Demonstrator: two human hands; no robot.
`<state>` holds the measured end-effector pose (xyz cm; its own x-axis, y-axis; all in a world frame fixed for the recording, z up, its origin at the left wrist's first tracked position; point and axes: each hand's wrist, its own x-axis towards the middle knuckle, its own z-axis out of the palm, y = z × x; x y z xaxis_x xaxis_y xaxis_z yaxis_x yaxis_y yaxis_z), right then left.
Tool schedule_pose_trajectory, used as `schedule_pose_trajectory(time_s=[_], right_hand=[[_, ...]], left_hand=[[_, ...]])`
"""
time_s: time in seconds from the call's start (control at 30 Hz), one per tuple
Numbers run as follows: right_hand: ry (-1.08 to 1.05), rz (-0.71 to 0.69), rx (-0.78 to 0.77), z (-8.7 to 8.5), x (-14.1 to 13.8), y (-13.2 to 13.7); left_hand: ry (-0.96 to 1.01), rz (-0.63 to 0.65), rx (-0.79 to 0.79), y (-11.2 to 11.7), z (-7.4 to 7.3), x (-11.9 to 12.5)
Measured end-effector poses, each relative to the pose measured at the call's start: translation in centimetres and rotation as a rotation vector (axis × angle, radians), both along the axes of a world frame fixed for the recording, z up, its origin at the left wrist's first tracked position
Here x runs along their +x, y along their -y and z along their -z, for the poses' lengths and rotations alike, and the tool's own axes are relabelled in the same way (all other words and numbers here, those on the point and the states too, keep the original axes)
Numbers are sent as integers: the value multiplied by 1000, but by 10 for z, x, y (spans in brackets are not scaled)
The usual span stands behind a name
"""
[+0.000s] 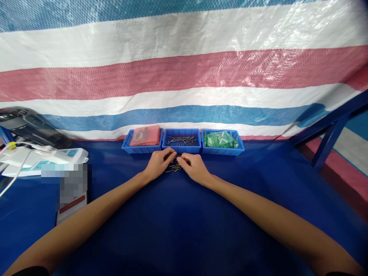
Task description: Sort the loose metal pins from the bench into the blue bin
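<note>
Both my hands rest on a blue table cover [178,222], meeting over a small pile of thin metal pins [174,167] just in front of the middle bin. My left hand [159,163] has its fingers curled and pinched at the pile. My right hand [193,167] is curled the same way, fingertips touching the pins. The middle blue bin [181,141] holds several more loose pins. What each pinch holds is too small to make out.
A left blue bin [143,141] holds reddish plastic bags; a right blue bin [222,142] holds green bags. A white device with cables [43,158] and a dark object [28,124] sit far left. A striped tarp [184,76] hangs behind. A blue frame [330,130] stands right.
</note>
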<state>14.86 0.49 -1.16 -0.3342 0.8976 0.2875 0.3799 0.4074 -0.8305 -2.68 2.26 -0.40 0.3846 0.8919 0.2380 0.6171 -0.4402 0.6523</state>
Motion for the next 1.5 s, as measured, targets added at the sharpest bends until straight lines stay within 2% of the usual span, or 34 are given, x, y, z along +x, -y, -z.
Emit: schedule_pose_trajectory(time_s=[0.93,1.5], right_hand=[[25,-3,22,1,0,0],[116,-31,34,-1,0,1]], left_hand=[[-69,7,24,-1,2,0],[-75,23,25,-2,2,1]])
